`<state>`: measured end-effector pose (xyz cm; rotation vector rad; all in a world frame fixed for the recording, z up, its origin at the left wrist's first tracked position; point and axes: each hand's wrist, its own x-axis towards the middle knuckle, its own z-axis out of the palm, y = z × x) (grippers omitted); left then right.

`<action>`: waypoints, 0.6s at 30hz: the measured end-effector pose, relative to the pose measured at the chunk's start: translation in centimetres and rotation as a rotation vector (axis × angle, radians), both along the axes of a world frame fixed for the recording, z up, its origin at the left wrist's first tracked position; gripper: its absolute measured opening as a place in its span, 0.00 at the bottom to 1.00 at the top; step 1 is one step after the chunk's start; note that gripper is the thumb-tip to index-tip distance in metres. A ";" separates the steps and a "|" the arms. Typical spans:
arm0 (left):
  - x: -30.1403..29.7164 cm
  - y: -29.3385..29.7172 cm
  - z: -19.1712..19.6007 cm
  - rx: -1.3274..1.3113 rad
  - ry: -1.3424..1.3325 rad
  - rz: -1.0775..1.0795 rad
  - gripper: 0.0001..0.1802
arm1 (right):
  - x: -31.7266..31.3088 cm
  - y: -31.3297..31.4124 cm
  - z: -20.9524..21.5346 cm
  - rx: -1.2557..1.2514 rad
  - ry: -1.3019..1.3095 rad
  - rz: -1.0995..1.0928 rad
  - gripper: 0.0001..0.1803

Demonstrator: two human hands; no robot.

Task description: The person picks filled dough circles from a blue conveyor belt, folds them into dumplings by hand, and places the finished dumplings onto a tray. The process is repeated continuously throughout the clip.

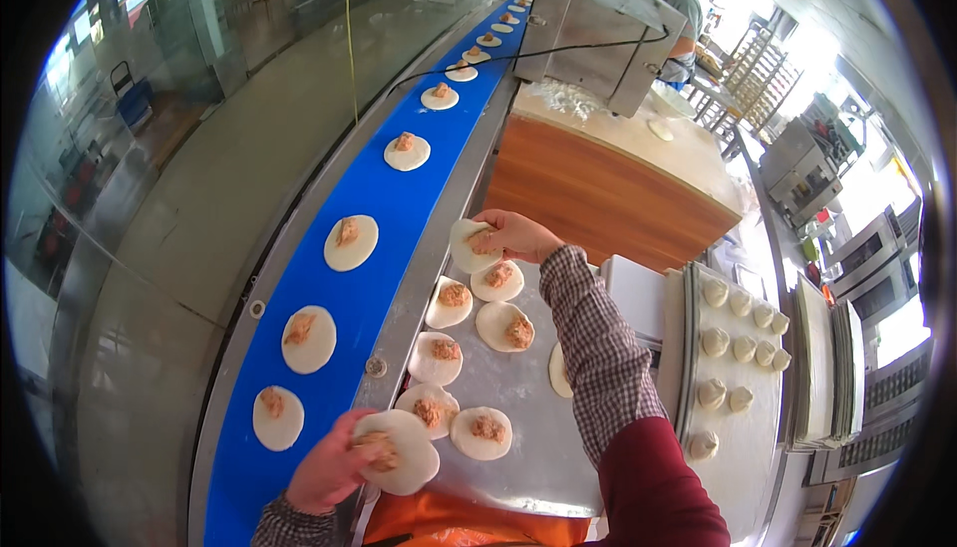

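While your left hand (334,462) grips a dough circle (414,455) by its left edge, thumb and fingers closed close to the lump of filling (377,450), your right hand (523,236) pinches a second dough circle (462,248) by its right edge, fingers beside the filling on it. The one in your left hand hangs near the lower edge of the view, by the corner of the metal table (543,457). The one in your right hand is at the far end of that table, partly covering the nearest of the pieces lying there; you cannot tell from this angle whether the two touch.

Between your hands, six flat dough pieces (435,358) topped with filling lie close together on the metal, and another piece (560,373) is half hidden behind your right checked sleeve (598,348). Below them, orange cloth (469,519) shows along the table's near edge.

To your left runs a blue belt (361,348), carrying a long line of dough rounds (309,348), most with visible filling. To your right, a tray (743,447) holds rows of pale shaped buns (715,342). Farther off, a metal machine (588,44) stands by a wooden counter (598,188), and a person (688,11) is beyond it.
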<state>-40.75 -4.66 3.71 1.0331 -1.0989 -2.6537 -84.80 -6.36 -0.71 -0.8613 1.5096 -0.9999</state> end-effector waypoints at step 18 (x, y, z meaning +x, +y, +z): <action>-31.9 -0.1 -7.6 -0.398 0.130 -0.614 0.30 | -7.6 9.8 2.0 -0.099 0.718 -0.182 0.17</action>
